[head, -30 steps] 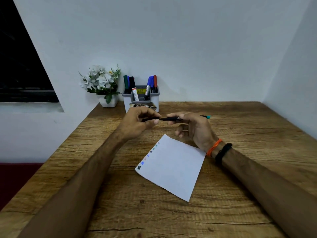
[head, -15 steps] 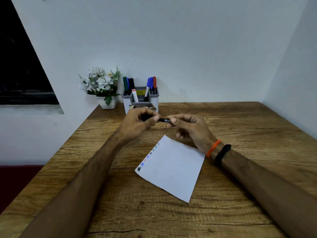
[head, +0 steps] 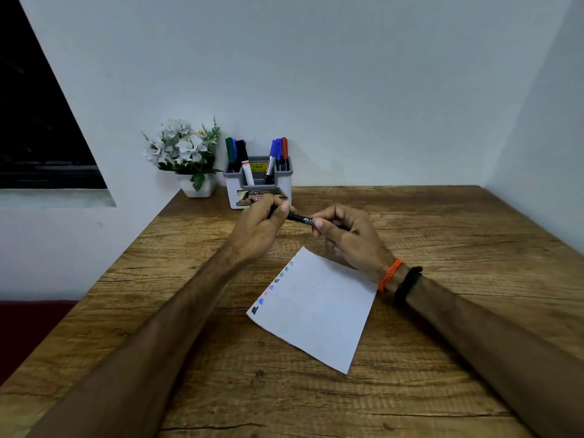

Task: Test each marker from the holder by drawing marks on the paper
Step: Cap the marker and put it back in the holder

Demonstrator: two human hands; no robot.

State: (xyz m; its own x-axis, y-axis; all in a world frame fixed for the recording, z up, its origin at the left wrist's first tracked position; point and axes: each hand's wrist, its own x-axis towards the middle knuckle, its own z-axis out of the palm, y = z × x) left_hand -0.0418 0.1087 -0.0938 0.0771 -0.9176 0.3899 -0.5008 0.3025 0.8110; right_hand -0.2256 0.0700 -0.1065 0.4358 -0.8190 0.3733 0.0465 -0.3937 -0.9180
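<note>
A sheet of white paper [head: 316, 308] lies on the wooden worktop [head: 442, 358]. Behind it at the wall stands the grey plastic marker holder [head: 257, 188], a white potted flower plant [head: 186, 156] to its left. Both hands hold a black marker [head: 300, 218] between paper and holder.

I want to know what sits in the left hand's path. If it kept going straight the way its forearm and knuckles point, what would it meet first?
Probably the grey marker holder. The left hand, gripping the black marker, points away toward the wall, and the holder stands just beyond its knuckles. Depth is uncertain.

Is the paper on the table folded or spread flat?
Spread flat: the paper lies as one sheet on the table, colour marks along its left edge.
</note>
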